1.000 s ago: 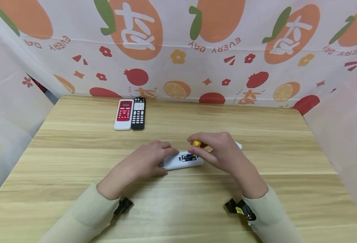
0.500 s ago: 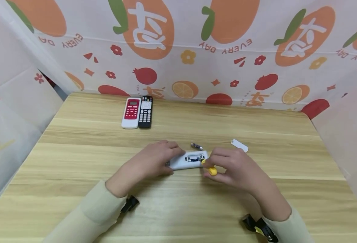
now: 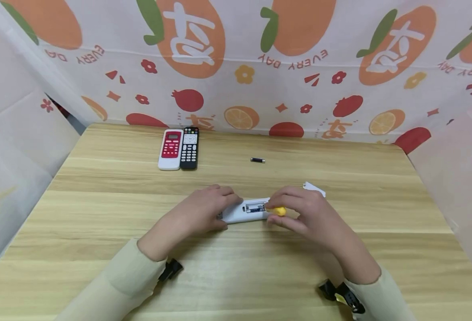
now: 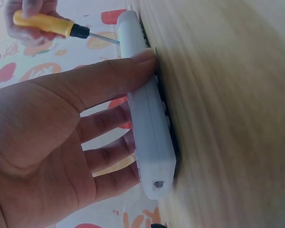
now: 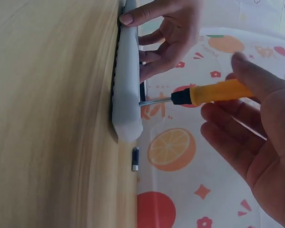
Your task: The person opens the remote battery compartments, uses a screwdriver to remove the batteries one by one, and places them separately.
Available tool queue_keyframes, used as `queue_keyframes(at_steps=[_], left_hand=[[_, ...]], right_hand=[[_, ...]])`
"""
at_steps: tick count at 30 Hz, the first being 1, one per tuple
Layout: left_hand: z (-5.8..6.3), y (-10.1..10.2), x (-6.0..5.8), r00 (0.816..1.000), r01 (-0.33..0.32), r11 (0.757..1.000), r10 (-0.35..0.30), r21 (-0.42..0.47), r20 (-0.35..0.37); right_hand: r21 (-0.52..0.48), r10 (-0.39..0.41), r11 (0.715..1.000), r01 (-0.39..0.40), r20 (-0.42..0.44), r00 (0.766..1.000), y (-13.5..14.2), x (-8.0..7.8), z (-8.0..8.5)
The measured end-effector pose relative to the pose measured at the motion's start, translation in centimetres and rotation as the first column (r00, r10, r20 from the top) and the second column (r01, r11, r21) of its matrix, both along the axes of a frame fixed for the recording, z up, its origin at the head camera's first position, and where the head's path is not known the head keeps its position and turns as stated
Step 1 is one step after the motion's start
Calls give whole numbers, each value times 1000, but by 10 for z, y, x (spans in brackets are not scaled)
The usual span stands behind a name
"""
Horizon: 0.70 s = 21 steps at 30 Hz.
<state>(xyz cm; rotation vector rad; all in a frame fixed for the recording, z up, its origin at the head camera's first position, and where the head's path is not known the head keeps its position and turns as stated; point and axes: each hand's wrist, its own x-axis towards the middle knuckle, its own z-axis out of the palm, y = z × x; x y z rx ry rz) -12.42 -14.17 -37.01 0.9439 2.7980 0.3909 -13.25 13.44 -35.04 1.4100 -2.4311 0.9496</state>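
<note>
A white remote control (image 3: 236, 216) lies button side down, its battery compartment uncovered with one battery (image 3: 254, 210) showing inside. My left hand (image 3: 197, 211) grips the remote's left end, the thumb along the near edge and the fingers at the far edge. In my right hand (image 3: 306, 214) is a screwdriver (image 5: 218, 92) with a yellow handle and black collar. Its metal shaft reaches the remote's upper side at the compartment. A loose dark battery (image 3: 258, 160) lies on the table beyond the remote. The white battery cover (image 3: 315, 189) lies behind my right hand, partly hidden by it.
Toward the back left, a white remote with a red face (image 3: 170, 150) lies beside a black remote (image 3: 189, 148). A fruit-print cloth (image 3: 220, 93) hangs along the table's back edge. The wooden table (image 3: 228, 276) extends on both sides of the hands.
One battery has come out of the compartment and moved across the table toward the back. The right hand with the screwdriver has dipped and shifted slightly; the left hand keeps its hold.
</note>
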Motion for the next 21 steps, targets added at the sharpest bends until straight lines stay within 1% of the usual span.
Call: queue_keyframes(at_steps=[1, 3, 5, 6, 8, 10, 11, 13, 15, 17, 19, 21], left_hand=[[0, -1, 0, 1000, -2, 1000, 2, -1, -2], [1, -2, 1, 1000, -4, 1000, 4, 0, -6], [1, -3, 1, 1000, -8, 1000, 8, -1, -2], [2, -4, 1, 1000, -9, 1000, 9, -2, -1], [3, -4, 0, 1000, -14, 1000, 14, -6, 10], [3, -5, 0, 1000, -23, 1000, 23, -13, 21], [3, -5, 0, 999, -26, 1000, 26, -14, 26], [3, -4, 0, 999, -30, 999, 30, -16, 30], [2, -3, 0, 999, -27, 1000, 28, -14, 28], [1, -2, 0, 999, -22, 1000, 22, -12, 29], [0, -2, 0, 999, -19, 1000, 19, -9, 31], [-1, -1, 0, 999, -18, 1000, 18, -7, 32]], right_hand=[[-13, -9, 1000, 9, 15, 1000, 0, -3, 1], [-73, -38, 996, 43, 67, 997, 0, -12, 2], [-140, -112, 982, 128, 114, 987, 0, -27, 4], [-167, -158, 969, 180, 134, 978, -2, -37, 5], [-192, -256, 938, 288, 177, 950, -6, -58, 4], [-167, -344, 910, 379, 202, 917, -13, -78, 1], [-147, -373, 902, 406, 211, 904, -16, -86, -1], [-114, -400, 894, 434, 236, 886, -21, -98, -7], [-97, -413, 888, 449, 257, 873, -23, -105, -13], [-84, -423, 885, 459, 268, 865, -24, -108, -17], [-78, -429, 883, 463, 269, 862, -23, -108, -19], [-89, -437, 876, 473, 267, 859, -24, -109, -20]])
